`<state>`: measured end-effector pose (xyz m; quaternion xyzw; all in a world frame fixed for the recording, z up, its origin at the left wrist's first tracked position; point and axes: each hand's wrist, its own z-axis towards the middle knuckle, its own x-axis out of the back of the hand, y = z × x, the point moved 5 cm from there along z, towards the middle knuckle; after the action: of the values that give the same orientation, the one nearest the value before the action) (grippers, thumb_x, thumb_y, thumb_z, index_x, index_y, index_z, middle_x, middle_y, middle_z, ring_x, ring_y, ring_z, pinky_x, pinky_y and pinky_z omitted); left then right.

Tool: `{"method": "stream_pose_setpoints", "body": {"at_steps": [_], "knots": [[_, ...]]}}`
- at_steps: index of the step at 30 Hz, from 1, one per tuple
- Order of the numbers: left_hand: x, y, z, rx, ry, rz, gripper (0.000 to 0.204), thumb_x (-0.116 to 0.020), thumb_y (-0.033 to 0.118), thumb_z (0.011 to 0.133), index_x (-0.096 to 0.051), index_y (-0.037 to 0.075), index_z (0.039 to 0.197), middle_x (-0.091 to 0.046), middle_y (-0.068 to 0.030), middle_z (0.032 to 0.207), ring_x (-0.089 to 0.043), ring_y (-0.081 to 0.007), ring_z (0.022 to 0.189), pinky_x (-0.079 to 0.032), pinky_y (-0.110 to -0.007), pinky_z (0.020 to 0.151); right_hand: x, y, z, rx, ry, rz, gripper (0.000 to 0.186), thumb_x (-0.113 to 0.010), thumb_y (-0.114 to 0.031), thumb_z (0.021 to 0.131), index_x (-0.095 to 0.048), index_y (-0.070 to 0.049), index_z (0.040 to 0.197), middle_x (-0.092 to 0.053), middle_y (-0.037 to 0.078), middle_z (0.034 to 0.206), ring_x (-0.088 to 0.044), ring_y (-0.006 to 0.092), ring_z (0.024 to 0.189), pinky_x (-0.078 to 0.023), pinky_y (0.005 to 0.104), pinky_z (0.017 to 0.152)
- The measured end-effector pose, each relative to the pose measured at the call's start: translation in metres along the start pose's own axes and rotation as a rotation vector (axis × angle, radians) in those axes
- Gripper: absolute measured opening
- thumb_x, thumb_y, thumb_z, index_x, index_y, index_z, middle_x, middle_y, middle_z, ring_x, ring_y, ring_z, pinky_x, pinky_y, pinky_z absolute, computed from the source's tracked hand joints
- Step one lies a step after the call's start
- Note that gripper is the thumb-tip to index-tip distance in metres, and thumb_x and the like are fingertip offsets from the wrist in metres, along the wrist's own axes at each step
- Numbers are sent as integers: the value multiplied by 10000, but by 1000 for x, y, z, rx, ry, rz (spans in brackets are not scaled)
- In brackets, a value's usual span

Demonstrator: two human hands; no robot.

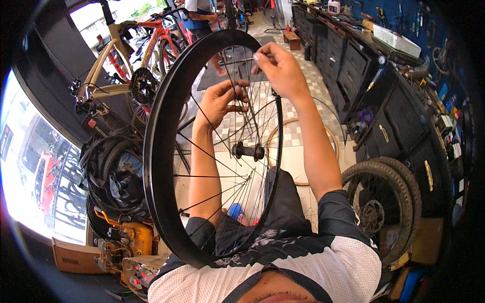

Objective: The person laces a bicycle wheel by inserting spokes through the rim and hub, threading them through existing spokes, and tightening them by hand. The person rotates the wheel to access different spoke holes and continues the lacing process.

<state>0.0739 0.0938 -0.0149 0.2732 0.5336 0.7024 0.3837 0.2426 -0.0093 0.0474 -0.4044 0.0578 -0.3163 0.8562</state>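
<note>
A bicycle wheel with a deep black rim [160, 118] stands upright in front of me, its lower side against my lap. Thin black spokes [214, 177] run from the rim to a black hub [247, 150] in the middle. My left hand [225, 101] reaches in among the upper spokes, its fingers closed on a spoke. Higher up and to the right, my right hand [279, 68] is beside the rim's upper right part with thumb and forefinger pinched together. Whatever is between those fingertips is too small to make out.
Bicycles stand at the left, one with a tan frame [103, 65]. Two tyred wheels [384, 202] lean at the right beside dark drawer cabinets [331, 58]. A white basket [396, 41] sits on the bench. An orange machine [136, 240] is at lower left. Another person [198, 20] stands ahead.
</note>
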Motion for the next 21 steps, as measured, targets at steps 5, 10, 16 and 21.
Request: {"method": "stream_pose_setpoints", "body": {"at_steps": [5,10,16,21], "knots": [[27,-43,-41,83,239,348,293,-631,168,1053,-708,-20,1265,-727,-48,992,-704,-136,901,-618,-304,802,52,15,-45,21,85,165,166,-625,-173,1062,-635,-8,1060,-753,107,906,-732,154,828,-560,303,781],[23,-103,-87,310,59,138,386,-613,315,1083,-709,-18,1253,-772,-93,1078,-738,-168,961,-614,-321,784,92,33,-116,-74,241,218,175,-624,-202,1081,-629,-31,1044,-748,85,889,-575,66,689,-482,246,688],[17,-111,-102,265,130,-114,575,-582,447,1074,-565,-26,1400,-755,-179,1140,-763,-260,1017,-652,-404,807,101,49,-191,-154,189,115,170,-657,-189,1059,-663,-28,1002,-772,78,964,-565,44,745,-453,212,709],[10,-138,-114,193,203,-443,719,-624,498,1040,-462,-29,1502,-739,-240,1173,-756,-312,1018,-639,-460,821,66,61,-221,-230,86,185,113,-790,-92,947,-766,-29,1038,-757,27,939,-452,9,620,-343,203,553]]}}
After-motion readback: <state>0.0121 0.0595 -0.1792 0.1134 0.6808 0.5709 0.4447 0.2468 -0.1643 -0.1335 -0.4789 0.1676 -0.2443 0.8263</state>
